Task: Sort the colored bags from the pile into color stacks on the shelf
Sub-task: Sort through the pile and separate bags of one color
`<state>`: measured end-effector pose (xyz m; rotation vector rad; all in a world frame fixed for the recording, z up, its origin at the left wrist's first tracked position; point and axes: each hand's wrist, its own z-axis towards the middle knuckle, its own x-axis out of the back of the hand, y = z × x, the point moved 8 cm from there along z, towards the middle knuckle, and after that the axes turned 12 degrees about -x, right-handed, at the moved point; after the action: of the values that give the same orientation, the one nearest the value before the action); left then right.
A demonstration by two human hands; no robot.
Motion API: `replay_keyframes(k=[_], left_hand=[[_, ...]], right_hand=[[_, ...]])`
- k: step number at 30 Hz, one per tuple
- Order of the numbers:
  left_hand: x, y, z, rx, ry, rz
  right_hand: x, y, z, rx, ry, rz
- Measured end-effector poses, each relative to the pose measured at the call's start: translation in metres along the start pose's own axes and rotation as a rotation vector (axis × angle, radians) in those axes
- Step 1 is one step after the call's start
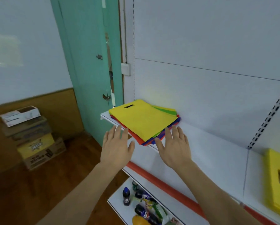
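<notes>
Hands spread at the mixed pile of flat coloured fabric bags [144,121]
Pile lies at the white shelf's [217,153] left end, yellow on top; left hand [115,146] and right hand [175,148] flat-fingered, holding nothing, at its near edge.

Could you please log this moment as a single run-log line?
left hand: open, near pile | right hand: open, near pile | mixed pile: yellow on top | yellow stack: on shelf, right

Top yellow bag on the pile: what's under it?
Under the top yellow bag, edges of green, red and blue bags stick out. How many lie there, and any colours fully covered, cannot be seen.
</notes>
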<state>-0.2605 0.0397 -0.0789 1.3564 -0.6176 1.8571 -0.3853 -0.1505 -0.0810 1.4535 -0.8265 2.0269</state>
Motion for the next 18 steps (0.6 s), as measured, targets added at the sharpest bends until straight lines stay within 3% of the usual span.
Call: replay_keyframes(k=[9,18], left_hand=[[-0.027,-0.075,0.061,-0.026,-0.009,-0.057],[-0.059,-0.136,0.128,-0.248,-0.061,-0.134]], right_hand=[[-0.044,-0.057,0.067,-0.065,-0.087,-0.094],[-0.087,-0.075,0.088,-0.363,-0.188,-0.154]])
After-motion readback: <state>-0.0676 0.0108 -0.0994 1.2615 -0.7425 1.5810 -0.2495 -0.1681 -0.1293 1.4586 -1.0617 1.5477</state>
